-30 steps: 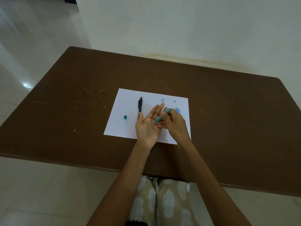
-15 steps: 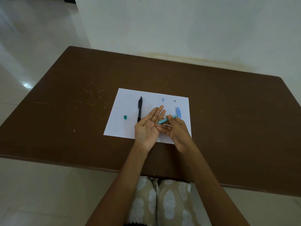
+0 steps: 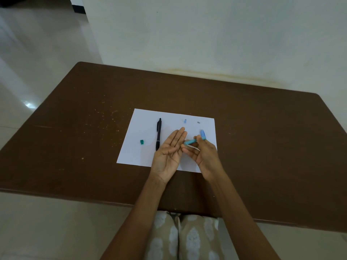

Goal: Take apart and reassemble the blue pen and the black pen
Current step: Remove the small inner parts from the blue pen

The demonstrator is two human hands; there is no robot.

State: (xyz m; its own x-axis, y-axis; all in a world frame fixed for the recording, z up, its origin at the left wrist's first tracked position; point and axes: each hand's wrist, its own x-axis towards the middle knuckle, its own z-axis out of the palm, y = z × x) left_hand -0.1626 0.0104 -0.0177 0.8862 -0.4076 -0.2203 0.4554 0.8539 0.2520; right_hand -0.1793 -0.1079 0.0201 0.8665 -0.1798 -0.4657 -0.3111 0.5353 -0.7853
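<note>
The black pen [image 3: 158,134] lies whole on the white sheet of paper [image 3: 142,128], pointing away from me. My right hand [image 3: 203,153] pinches the light blue pen barrel [image 3: 190,141], held nearly level with its end toward my left palm. My left hand [image 3: 169,152] rests palm up with fingers spread, holding nothing. Loose blue pen parts sit on the paper: a blue cap-like piece [image 3: 202,133] behind my right fingers, a small blue tip [image 3: 185,120], a tiny grey piece [image 3: 198,122] and a teal piece [image 3: 142,141] at the left.
The paper lies on a brown table [image 3: 75,139] whose near edge crosses just above my knees. A pale wall stands behind the table's far edge, and tiled floor shows to the left.
My right hand has tilted the blue barrel from steeply angled over my left palm to nearly level and drawn it slightly right. The blue cap-like piece behind it is now uncovered.
</note>
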